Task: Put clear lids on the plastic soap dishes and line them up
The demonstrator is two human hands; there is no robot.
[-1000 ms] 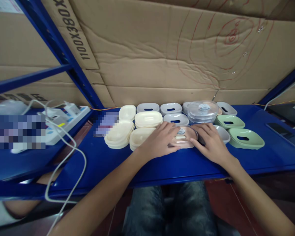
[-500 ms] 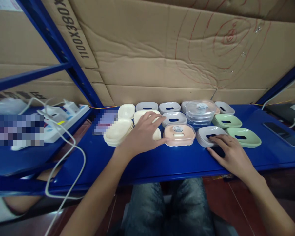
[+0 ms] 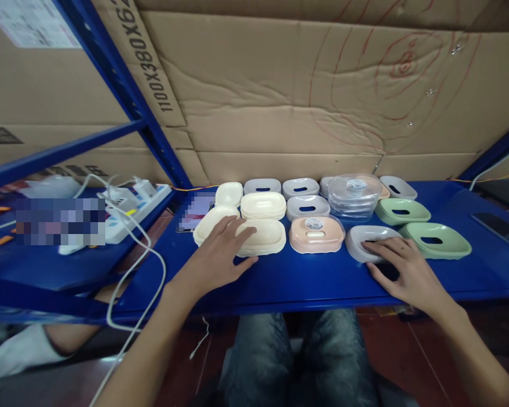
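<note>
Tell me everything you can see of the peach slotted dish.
The peach slotted dish is a rounded oblong, apparently plastic, with a pale slot in its middle. A clear lid covers it, bearing a round label too small to read. It sits level on the blue tabletop, between a cream dish and a grey dish. Neither the left hand nor the right hand touches it.

Faded blue jeans [image 3: 261, 362]; bare forearms [image 3: 169, 322]
</note>
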